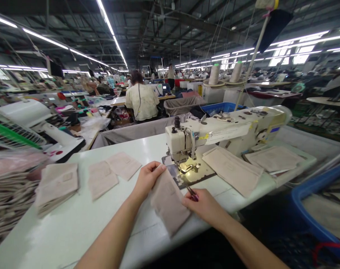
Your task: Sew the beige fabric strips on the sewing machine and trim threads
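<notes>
I'm pinching the beige fabric piece (pixel 167 203) at its top edge with my left hand (pixel 146 181) — my right hand (pixel 205 207), closed around a thin tool (pixel 192 193), is touching its right edge, just before the sewing machine (pixel 214 132).

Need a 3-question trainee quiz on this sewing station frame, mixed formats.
1. True or false: the left hand and the right hand both touch the same fabric piece.
2. What else does the right hand hold? A) a pencil B) snips C) a ruler
3. How many thread cones stand behind the sewing machine?
Key: 1 true; 2 B; 3 two.
</notes>
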Tool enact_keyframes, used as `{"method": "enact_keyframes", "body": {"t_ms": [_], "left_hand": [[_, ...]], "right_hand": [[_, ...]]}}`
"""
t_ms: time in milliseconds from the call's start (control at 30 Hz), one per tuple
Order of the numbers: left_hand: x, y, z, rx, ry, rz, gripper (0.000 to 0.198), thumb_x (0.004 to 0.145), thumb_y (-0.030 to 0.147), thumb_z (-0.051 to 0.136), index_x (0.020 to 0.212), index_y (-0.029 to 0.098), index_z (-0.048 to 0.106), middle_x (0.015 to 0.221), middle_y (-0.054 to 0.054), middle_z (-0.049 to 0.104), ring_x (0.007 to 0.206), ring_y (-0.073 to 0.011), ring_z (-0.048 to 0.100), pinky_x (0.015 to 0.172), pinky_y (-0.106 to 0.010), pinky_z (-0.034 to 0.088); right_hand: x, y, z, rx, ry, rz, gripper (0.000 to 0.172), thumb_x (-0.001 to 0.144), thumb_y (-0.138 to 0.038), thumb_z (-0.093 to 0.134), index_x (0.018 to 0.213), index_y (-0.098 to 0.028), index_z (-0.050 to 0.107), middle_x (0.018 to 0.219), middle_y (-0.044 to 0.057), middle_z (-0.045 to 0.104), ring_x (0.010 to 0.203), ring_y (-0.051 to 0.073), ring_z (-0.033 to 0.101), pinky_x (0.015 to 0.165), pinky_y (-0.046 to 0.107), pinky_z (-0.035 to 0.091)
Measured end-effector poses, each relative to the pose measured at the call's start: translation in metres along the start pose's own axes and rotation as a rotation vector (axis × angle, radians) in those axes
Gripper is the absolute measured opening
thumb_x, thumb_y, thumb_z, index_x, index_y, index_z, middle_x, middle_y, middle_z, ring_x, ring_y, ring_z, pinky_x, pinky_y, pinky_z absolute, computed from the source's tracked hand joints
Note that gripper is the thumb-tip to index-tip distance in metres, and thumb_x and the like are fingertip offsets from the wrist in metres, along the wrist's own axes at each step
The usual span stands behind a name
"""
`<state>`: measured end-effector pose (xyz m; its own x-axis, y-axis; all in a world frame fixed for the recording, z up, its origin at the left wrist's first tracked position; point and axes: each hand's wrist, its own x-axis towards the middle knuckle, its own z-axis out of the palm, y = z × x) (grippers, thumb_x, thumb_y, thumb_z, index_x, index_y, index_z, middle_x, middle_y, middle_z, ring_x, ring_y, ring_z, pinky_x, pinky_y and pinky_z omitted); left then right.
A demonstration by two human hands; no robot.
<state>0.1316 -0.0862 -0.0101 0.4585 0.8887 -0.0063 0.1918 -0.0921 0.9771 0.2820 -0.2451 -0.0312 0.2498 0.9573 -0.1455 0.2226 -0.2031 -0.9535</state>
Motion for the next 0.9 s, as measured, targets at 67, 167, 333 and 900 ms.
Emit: {"method": "enact_keyframes", "body": {"t_ms": [67,167,333,900], "left_hand": [[0.001,-0.001,-0.002,-0.012,0.029,-0.016,0.035,0.071,0.050,0.073,0.072,0.017,0.063,0.055,0.006,0.052,0.047,-0.0082,0.039,0.042,-0.019,0.025],[0.002,-0.003,-0.004,-0.027,0.032,-0.031,0.036,0.069,0.051,0.075,0.073,0.017,0.065,0.054,0.006,0.052,0.046,-0.0080,0.038,0.042,-0.019,0.023],[0.004,0.002,-0.010,-0.064,-0.062,-0.016,0.036,0.070,0.052,0.077,0.074,0.017,0.068,0.064,0.003,0.061,0.057,-0.0098,0.049,0.051,-0.019,0.034],[0.002,0.009,-0.012,-0.400,-0.123,0.187,0.015,0.071,0.027,0.080,0.067,0.019,0.068,0.103,-0.007,0.074,0.110,-0.0255,0.062,0.093,-0.032,0.045]], "right_hand": [[-0.008,0.003,-0.001,0.010,-0.016,0.021,0.017,0.075,-0.032,0.061,0.067,-0.017,0.062,0.063,0.002,0.066,0.064,0.019,0.060,0.064,0.028,0.044],[-0.016,0.008,-0.002,0.031,-0.012,0.029,0.019,0.076,-0.035,0.060,0.070,-0.017,0.063,0.066,0.004,0.069,0.067,0.020,0.063,0.067,0.029,0.046],[-0.021,0.017,-0.009,0.001,0.199,-0.028,0.017,0.072,-0.036,0.059,0.068,-0.020,0.058,0.057,-0.003,0.053,0.057,0.015,0.051,0.056,0.025,0.038],[-0.045,0.031,-0.011,-0.558,0.427,-1.023,0.024,0.090,-0.002,0.046,0.103,-0.017,0.058,0.094,0.007,0.068,0.077,0.016,0.063,0.061,0.025,0.046]]}}
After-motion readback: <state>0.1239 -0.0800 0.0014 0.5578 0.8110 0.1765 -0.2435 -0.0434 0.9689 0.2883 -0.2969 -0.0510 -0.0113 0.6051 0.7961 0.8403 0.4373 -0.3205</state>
